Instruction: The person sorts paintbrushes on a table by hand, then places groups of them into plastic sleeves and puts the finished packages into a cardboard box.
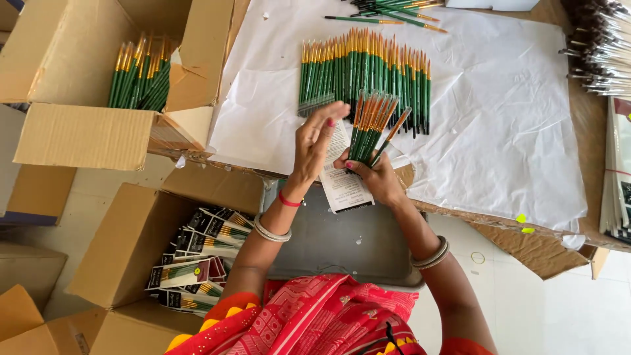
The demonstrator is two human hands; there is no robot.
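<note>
Right hand pinched a fan of green brushes against a printed card, long axes running away from the body; left hand, fingers spread, nearer and just left; brush row lay beyond on the bench.

A low work table covered with crumpled white paper fills the upper right, its brown edge showing along the right side. Pale floor tiles lie below it in soft, even daylight. Open cardboard boxes crowd the left side, standing on the same pale floor.
</note>
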